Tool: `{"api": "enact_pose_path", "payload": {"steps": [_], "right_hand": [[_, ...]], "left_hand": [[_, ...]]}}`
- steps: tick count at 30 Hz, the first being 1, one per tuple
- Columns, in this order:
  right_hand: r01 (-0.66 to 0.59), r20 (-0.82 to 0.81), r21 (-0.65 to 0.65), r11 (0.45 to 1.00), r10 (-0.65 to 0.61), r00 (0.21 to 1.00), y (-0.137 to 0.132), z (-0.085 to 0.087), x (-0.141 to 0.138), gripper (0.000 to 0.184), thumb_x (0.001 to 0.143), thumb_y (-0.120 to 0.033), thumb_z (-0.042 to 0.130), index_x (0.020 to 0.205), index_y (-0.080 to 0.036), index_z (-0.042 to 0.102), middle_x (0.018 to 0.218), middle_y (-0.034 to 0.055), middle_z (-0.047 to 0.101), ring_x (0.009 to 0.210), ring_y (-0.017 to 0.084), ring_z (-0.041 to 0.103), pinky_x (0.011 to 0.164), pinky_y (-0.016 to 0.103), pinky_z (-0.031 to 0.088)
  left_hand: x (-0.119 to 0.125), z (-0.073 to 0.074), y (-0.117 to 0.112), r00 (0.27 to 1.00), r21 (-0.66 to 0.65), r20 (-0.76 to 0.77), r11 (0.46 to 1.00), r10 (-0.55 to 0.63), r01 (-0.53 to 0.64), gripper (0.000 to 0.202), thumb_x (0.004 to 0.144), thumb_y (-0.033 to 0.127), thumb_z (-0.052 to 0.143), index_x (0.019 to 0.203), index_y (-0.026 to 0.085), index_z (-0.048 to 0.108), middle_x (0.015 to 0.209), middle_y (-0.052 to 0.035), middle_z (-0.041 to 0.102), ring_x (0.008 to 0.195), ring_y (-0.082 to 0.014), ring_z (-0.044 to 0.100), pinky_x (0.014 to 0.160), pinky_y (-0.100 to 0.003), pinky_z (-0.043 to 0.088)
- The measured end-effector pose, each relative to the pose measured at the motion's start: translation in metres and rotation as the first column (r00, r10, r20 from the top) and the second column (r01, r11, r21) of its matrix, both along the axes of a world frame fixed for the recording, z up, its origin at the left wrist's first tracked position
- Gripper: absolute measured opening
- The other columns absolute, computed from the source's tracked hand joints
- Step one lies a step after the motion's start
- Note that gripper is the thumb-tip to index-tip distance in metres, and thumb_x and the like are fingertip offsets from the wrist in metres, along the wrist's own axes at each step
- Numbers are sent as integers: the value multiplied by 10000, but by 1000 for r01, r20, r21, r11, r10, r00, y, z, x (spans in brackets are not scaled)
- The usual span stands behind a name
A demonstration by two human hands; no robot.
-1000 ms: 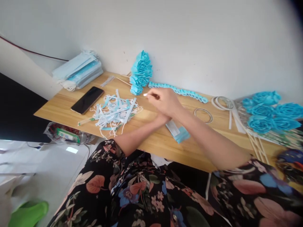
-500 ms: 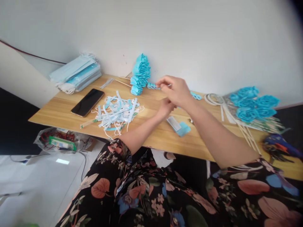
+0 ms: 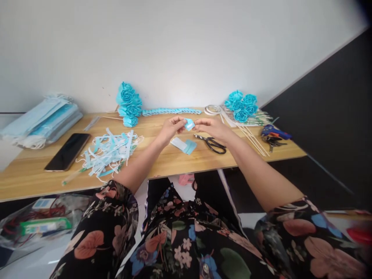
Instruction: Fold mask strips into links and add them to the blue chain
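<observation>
A small light-blue piece of mask cloth [image 3: 190, 124] with a pale patch is held up over the table. My left hand [image 3: 173, 128] pinches it at its left edge between thumb and fingers. My right hand [image 3: 211, 128] has its fingertips closed at the right edge of the same piece. Just below, cut pieces of blue and white mask cloth [image 3: 185, 145] lie flat on the wood. Black-handled scissors [image 3: 213, 145] rest beneath my right hand. Behind both hands, a row of folded blue pieces [image 3: 171, 112] runs along the wall.
A phone [image 3: 68, 152], a heap of mask strips and ear loops [image 3: 109, 151] and stacked masks [image 3: 43, 120] are on the left. Blue cloth roses stand behind [image 3: 129, 102] and at right [image 3: 241, 105], near tape [image 3: 212, 110], wooden sticks [image 3: 252, 139] and keys [image 3: 273, 140].
My right hand, earlier raised over my left near the folded row, has come down beside it. The blue piece now shows between both hands. The view has turned right, uncovering the scissors.
</observation>
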State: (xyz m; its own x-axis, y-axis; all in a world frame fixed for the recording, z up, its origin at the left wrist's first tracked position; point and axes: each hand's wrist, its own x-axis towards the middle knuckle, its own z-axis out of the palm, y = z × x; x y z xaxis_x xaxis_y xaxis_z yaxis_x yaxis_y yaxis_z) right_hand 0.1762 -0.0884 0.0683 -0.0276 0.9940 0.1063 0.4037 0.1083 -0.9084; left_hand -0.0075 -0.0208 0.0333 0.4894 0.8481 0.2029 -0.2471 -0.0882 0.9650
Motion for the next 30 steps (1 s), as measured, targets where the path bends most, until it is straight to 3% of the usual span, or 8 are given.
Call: {"api": "enact_pose_path", "payload": {"steps": [5,9,13,16,19,23,26,30], "right_hand": [[12,30,76,997,-14,999,-3,3,4,106,725,-278,665,713,-174,682,692,-12,676,652,121,586,677,259,471],[75,12,130,989,-77,997,-6,0,11,93,711,-253,685,675,-171,658,659,-18,654,644,122,591,689,269,485],[155,-164,77,985,-141,976,-12,-12,25,97,709,-241,731,683,-179,662,695,0,675,638,123,619,690,282,531],[257,-285,17,966,-242,927,-17,-24,45,99,703,-226,759,674,-186,674,692,28,681,564,99,597,634,286,536],[328,-350,-1,945,-307,885,-21,-36,70,122,666,-257,795,645,-200,689,716,79,693,555,97,613,646,322,535],[430,-424,25,902,-380,822,-29,-53,94,262,491,-360,903,598,-249,691,664,96,668,543,140,607,609,412,518],[486,-464,38,873,-416,782,-37,-66,103,315,437,-427,923,566,-286,674,604,77,615,561,157,594,579,445,491],[496,-487,40,868,-416,768,-44,-79,106,303,457,-426,914,572,-290,668,616,69,572,597,162,581,581,472,461]], "left_hand": [[9,16,-7,999,48,-46,999,-1,3,163,789,280,707,739,138,642,559,27,582,476,-55,479,507,-193,379],[-4,42,-14,981,151,-109,978,163,-145,113,839,238,636,888,146,680,610,29,611,479,-54,480,492,-189,383],[-60,73,-38,890,430,-130,834,437,-346,214,898,281,586,1032,143,678,749,-6,681,666,-87,594,679,-216,494],[-126,80,-60,760,578,-263,728,595,-370,260,894,336,594,1034,142,695,907,-53,724,852,-144,647,850,-289,518],[-196,62,-76,548,649,-479,697,686,-305,362,848,407,627,1132,194,696,1130,-80,720,1031,-225,650,974,-357,494],[-261,19,-96,266,640,-697,745,666,-188,756,788,520,667,1453,221,463,1497,-109,501,1357,-327,465,1149,-485,341],[-277,-10,-113,171,596,-772,790,613,-142,916,764,581,678,1517,178,349,1560,-166,401,1438,-343,366,1186,-493,267],[-278,-34,-123,78,585,-792,790,605,-181,932,800,609,643,1544,180,283,1603,-184,313,1486,-338,284,1195,-490,239]]}}
